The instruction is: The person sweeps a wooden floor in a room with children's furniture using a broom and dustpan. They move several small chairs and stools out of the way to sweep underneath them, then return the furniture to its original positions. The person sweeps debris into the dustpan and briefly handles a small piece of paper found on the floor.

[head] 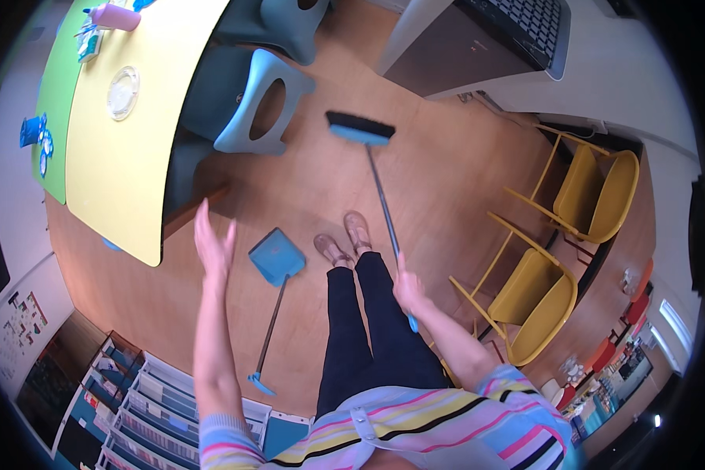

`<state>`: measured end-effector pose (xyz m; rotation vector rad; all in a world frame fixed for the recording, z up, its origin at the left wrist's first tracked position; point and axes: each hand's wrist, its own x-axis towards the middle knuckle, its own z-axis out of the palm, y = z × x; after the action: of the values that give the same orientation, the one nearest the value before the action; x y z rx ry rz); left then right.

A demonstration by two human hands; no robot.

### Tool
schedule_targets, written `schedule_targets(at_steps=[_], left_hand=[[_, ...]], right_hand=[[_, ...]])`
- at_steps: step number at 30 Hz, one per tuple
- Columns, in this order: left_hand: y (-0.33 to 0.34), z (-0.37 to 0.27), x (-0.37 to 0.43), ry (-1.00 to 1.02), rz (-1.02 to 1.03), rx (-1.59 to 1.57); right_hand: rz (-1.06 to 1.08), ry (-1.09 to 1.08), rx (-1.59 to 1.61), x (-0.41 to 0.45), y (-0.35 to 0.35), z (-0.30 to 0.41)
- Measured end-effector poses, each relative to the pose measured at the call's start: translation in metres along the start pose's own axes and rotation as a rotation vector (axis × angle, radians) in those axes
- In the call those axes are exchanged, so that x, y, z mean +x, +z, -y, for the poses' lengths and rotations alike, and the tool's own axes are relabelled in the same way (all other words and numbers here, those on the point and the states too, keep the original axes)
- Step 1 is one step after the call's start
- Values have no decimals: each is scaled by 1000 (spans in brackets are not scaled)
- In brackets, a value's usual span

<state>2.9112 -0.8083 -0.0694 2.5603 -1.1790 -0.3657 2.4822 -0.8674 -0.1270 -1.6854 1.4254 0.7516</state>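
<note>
My right hand [408,289] grips the dark handle [383,202] of a broom close to its blue end. The broom head [361,128], blue with black bristles, is out in front of me over the wooden floor. Held out to the left, my left hand [214,242] is bare, fingers apart, near the corner of a yellow tabletop [144,188]. A blue long-handled dustpan [278,257] lies to the left of my feet, its dark handle [272,326] running back towards me. Whether the bristles touch the floor I cannot tell.
Blue chairs [264,111] stand along the table's edge at the left. Two yellow metal chairs [531,305] are at the right. A keyboard [526,26] sits on a cabinet ahead. Clear drawers [158,405] stand behind on the left. A pink bottle [117,17] is on the table.
</note>
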Motion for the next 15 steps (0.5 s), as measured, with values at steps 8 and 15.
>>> schedule_targets(at_steps=[8, 15], left_hand=[[94, -48, 201, -27, 8, 58], [101, -52, 220, -48, 103, 231]], right_hand=[[46, -69, 340, -123, -11, -63], [-149, 108, 489, -150, 26, -86]])
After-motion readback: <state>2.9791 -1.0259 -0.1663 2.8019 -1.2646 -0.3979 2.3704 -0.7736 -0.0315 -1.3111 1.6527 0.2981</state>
